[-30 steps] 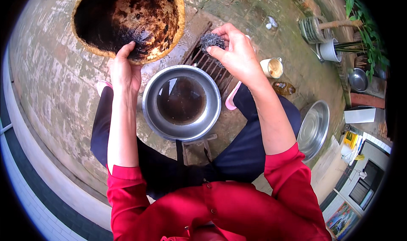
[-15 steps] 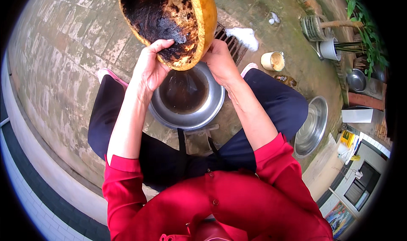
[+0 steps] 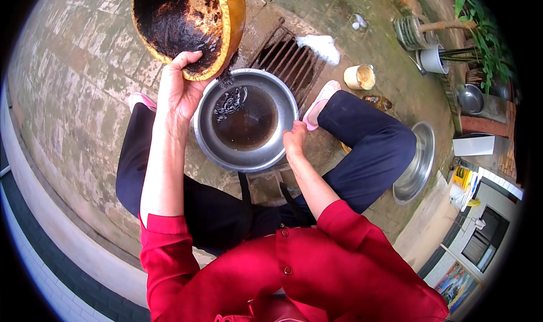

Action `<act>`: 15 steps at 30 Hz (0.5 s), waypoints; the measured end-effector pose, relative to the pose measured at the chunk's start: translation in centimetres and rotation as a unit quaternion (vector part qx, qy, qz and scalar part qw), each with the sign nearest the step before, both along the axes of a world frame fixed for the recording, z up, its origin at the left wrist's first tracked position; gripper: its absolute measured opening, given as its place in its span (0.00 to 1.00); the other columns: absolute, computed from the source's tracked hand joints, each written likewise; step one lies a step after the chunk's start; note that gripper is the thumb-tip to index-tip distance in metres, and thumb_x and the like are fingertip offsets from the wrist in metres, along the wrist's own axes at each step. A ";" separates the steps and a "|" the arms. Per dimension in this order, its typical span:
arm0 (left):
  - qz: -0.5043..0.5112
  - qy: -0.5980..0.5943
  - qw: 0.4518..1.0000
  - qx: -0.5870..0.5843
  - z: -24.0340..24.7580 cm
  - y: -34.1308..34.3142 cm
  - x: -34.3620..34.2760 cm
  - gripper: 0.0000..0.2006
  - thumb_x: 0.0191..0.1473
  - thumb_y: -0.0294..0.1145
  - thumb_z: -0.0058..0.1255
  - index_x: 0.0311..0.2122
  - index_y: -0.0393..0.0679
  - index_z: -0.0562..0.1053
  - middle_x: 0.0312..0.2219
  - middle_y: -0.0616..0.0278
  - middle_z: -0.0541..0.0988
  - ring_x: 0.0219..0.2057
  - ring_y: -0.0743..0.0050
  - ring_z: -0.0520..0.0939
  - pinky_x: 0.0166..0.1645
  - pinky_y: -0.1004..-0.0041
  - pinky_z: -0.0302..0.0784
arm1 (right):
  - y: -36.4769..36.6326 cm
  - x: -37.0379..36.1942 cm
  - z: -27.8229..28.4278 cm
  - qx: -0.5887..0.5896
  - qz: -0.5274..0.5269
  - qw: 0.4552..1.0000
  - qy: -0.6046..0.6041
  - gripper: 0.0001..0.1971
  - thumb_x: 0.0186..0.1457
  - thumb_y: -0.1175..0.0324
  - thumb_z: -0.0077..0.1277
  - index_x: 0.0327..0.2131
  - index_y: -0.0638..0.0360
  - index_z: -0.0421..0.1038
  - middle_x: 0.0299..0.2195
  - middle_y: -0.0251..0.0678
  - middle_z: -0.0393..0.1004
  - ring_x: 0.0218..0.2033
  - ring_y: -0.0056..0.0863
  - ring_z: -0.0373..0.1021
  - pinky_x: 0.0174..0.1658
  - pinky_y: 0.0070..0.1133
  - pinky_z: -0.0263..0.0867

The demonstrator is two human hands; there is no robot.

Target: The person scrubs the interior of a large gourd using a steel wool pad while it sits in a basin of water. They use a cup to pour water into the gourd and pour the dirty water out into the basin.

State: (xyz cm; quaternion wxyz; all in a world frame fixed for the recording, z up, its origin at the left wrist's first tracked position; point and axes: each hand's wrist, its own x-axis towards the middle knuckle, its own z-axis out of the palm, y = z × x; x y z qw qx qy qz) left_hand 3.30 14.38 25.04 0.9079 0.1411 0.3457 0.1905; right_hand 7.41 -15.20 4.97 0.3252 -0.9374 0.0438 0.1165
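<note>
My left hand [image 3: 182, 93] grips the edge of a hollow gourd bowl [image 3: 236, 16], thumb inside and the other fingers hidden beneath. Its shell is orange-yellow, and the inside is blackened and wet-looking. A dark, stringy clump [image 3: 227, 76] hangs at its lower right edge, over the basin. Below, a metal basin [image 3: 205, 141] holds brown water, with dark bits and ripples at its upper left. At the basin's right rim, my right hand [image 3: 295, 138] is closed on the metal edge.
A rusty drain grate [image 3: 289, 61] lies just beyond the basin, with white foam [image 3: 321, 48] beside it. To the right are a cream cup [image 3: 360, 77], a brown bottle [image 3: 378, 102] and a second metal basin [image 3: 419, 166]. Potted plants [image 3: 434, 60] stand farther right.
My right hand has left the gourd bowl and come down to the basin's right rim. My left hand has shifted the bowl left and up. Ripples and the hanging dark clump now show.
</note>
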 end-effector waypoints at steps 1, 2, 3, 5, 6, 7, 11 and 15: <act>0.021 -0.001 1.000 0.003 0.7 0.0 0.1 0.11 0.49 0.18 0.43 0.39 0.24 0.65 0.43 0.38 0.72 0.45 0.44 0.75 0.55 0.52 0.72 | -1.9 -1.1 -1.5 -0.064 -0.041 0.996 0.047 0.19 0.39 0.76 0.55 0.40 0.67 0.67 0.38 0.49 0.70 0.40 0.41 0.69 0.46 0.33 0.64; 0.039 0.003 0.999 0.021 0.7 0.4 -0.2 0.12 0.49 0.18 0.43 0.39 0.23 0.65 0.43 0.38 0.72 0.46 0.45 0.74 0.55 0.53 0.72 | -2.6 -1.5 -1.6 -0.012 -0.098 0.976 0.193 0.19 0.40 0.76 0.55 0.39 0.68 0.67 0.39 0.49 0.70 0.40 0.41 0.69 0.45 0.34 0.64; 0.059 0.010 0.998 0.019 0.6 0.8 -0.4 0.12 0.49 0.18 0.43 0.40 0.23 0.65 0.43 0.38 0.72 0.46 0.45 0.74 0.55 0.53 0.72 | -3.1 -1.7 -1.9 0.039 -0.153 0.930 0.333 0.18 0.40 0.76 0.56 0.38 0.69 0.67 0.39 0.48 0.70 0.40 0.41 0.68 0.44 0.36 0.65; 0.079 0.016 0.997 0.017 0.4 1.5 -0.9 0.12 0.49 0.18 0.43 0.40 0.23 0.66 0.42 0.38 0.72 0.46 0.45 0.74 0.55 0.54 0.72 | -3.3 -1.8 -2.1 0.065 -0.213 0.897 0.382 0.18 0.42 0.75 0.56 0.39 0.70 0.67 0.39 0.48 0.70 0.39 0.42 0.69 0.42 0.39 0.66; 0.087 0.015 0.996 0.020 0.4 1.7 -1.0 0.12 0.49 0.18 0.43 0.40 0.23 0.66 0.42 0.38 0.72 0.46 0.45 0.74 0.56 0.55 0.72 | -3.1 -1.8 -1.9 0.078 -0.241 0.878 0.406 0.17 0.43 0.75 0.56 0.39 0.70 0.67 0.39 0.48 0.71 0.39 0.43 0.69 0.42 0.40 0.66; 0.096 0.013 0.995 0.023 0.4 1.8 -1.0 0.12 0.49 0.18 0.43 0.40 0.23 0.66 0.42 0.38 0.73 0.46 0.45 0.74 0.56 0.55 0.71 | -3.0 -1.7 -1.7 0.088 -0.242 0.871 0.418 0.18 0.44 0.74 0.56 0.40 0.70 0.67 0.39 0.48 0.71 0.39 0.44 0.69 0.41 0.41 0.66; 0.114 0.007 0.993 0.029 0.0 2.7 -1.5 0.11 0.50 0.18 0.43 0.40 0.23 0.66 0.42 0.39 0.73 0.47 0.45 0.74 0.57 0.55 0.71 | -2.6 -1.6 -1.0 0.146 -0.228 0.848 0.456 0.19 0.45 0.73 0.57 0.42 0.68 0.67 0.39 0.46 0.72 0.38 0.44 0.71 0.38 0.40 0.68; 0.114 0.000 0.993 0.041 0.3 2.7 -1.7 0.11 0.50 0.18 0.42 0.39 0.22 0.66 0.42 0.38 0.73 0.46 0.45 0.74 0.57 0.54 0.70 | -1.9 -1.2 -0.7 0.191 -0.177 0.849 0.459 0.19 0.45 0.75 0.54 0.43 0.69 0.67 0.36 0.45 0.73 0.38 0.41 0.72 0.36 0.38 0.71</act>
